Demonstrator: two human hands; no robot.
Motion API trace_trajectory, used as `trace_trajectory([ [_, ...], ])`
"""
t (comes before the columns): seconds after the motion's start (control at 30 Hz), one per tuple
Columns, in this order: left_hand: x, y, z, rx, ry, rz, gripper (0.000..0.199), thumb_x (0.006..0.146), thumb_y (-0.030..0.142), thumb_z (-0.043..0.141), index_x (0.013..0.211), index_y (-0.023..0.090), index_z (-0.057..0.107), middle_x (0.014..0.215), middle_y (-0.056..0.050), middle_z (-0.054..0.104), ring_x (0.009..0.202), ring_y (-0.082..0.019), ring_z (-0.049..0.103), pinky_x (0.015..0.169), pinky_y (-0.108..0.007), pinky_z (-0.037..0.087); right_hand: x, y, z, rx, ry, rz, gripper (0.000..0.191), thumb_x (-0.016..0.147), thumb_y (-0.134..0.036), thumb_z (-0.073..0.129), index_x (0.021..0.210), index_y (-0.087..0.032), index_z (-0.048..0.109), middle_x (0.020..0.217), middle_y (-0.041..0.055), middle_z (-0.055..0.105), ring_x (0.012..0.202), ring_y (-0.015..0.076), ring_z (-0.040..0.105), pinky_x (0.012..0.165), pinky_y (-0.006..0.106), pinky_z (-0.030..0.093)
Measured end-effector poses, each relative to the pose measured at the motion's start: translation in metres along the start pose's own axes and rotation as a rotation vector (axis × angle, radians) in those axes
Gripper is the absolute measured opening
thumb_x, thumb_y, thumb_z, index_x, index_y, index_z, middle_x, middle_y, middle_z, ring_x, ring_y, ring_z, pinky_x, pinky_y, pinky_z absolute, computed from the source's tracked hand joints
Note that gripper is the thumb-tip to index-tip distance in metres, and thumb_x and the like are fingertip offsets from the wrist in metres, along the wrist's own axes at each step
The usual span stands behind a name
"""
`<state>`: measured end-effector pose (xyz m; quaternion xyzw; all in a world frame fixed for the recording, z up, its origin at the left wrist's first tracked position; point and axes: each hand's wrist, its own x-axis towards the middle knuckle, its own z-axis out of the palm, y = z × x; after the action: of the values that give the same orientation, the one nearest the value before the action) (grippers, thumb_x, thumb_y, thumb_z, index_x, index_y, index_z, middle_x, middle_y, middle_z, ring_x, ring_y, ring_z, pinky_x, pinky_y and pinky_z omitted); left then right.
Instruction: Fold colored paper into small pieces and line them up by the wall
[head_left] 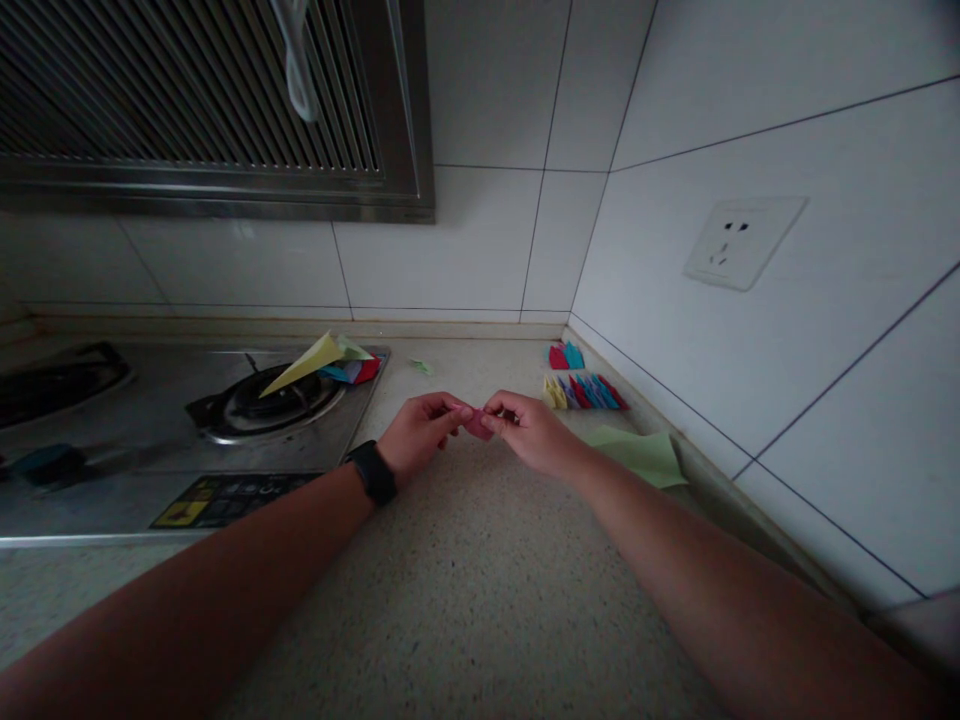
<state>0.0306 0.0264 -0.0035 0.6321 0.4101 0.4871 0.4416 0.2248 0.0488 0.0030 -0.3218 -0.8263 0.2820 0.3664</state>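
Note:
A small pink piece of paper [478, 427] is pinched between my two hands, above the speckled countertop [480, 560]. My left hand [421, 432], with a black watch on its wrist, grips the paper's left side between thumb and fingers. On the other side, my right hand [529, 430] pinches its right edge. The paper looks folded, but the fingers hide part of it. Behind my right hand stands a row of small folded paper pieces [585, 391] in yellow, purple, red and blue. A smaller red and blue group [565, 355] sits farther back.
A light green paper sheet [641, 455] lies by the right wall, partly behind my right forearm. Coloured papers [322, 362] rest on the gas stove [285, 405] at left. A green scrap [421, 366] lies near the back. The range hood [225, 190] overhangs the stove.

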Motion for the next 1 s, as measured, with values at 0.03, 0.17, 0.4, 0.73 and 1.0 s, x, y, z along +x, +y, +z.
trace_trajectory([
  [0.03, 0.0, 0.001, 0.0, -0.005, 0.013, -0.002, 0.029, 0.081, 0.042, 0.064, 0.084, 0.013, 0.065, 0.067, -0.001, 0.059, 0.056, -0.009, 0.05, 0.045, -0.019, 0.038, 0.0, -0.001, 0.0, -0.006, 0.011, 0.01, 0.013, 0.088, -0.028, 0.054, 0.083, -0.019, 0.062, 0.076, 0.0001, 0.063, 0.067, 0.0123, 0.054, 0.065, 0.025, 0.04],
  [0.17, 0.0, 0.004, 0.0, -0.015, 0.02, -0.032, 0.036, 0.079, 0.044, 0.066, 0.1, 0.015, 0.064, 0.075, -0.002, 0.061, 0.059, -0.01, 0.052, 0.044, -0.018, 0.04, 0.001, -0.002, 0.002, 0.014, 0.077, 0.053, 0.016, 0.089, -0.032, 0.053, 0.086, -0.018, 0.061, 0.078, 0.0006, 0.063, 0.063, 0.0114, 0.052, 0.06, 0.024, 0.039],
  [0.4, 0.0, 0.002, 0.003, 0.04, -0.009, -0.094, 0.03, 0.08, 0.043, 0.063, 0.09, 0.015, 0.065, 0.073, -0.001, 0.062, 0.054, -0.008, 0.051, 0.044, -0.018, 0.04, 0.003, -0.002, 0.007, 0.098, 0.143, 0.079, 0.017, 0.089, -0.035, 0.053, 0.093, -0.019, 0.059, 0.083, 0.002, 0.063, 0.069, 0.0127, 0.055, 0.062, 0.025, 0.042],
  [0.73, 0.031, -0.015, 0.006, 0.195, 0.118, -0.067, 0.03, 0.082, 0.042, 0.057, 0.094, 0.016, 0.065, 0.078, -0.004, 0.064, 0.058, -0.011, 0.055, 0.043, -0.018, 0.041, -0.002, -0.019, 0.004, -0.155, 0.393, -0.095, 0.007, 0.09, -0.019, 0.046, 0.093, -0.02, 0.052, 0.082, 0.0023, 0.058, 0.069, 0.014, 0.052, 0.065, 0.026, 0.041],
  [1.0, 0.142, -0.046, 0.035, 0.556, 0.095, -0.024, 0.028, 0.087, 0.032, 0.049, 0.091, 0.014, 0.07, 0.083, -0.008, 0.071, 0.072, -0.016, 0.064, 0.062, -0.024, 0.047, -0.006, -0.025, 0.01, -0.122, 0.46, -0.076, 0.01, 0.086, -0.015, 0.046, 0.09, -0.02, 0.052, 0.078, 0.0016, 0.057, 0.067, 0.0143, 0.052, 0.064, 0.026, 0.04],
])
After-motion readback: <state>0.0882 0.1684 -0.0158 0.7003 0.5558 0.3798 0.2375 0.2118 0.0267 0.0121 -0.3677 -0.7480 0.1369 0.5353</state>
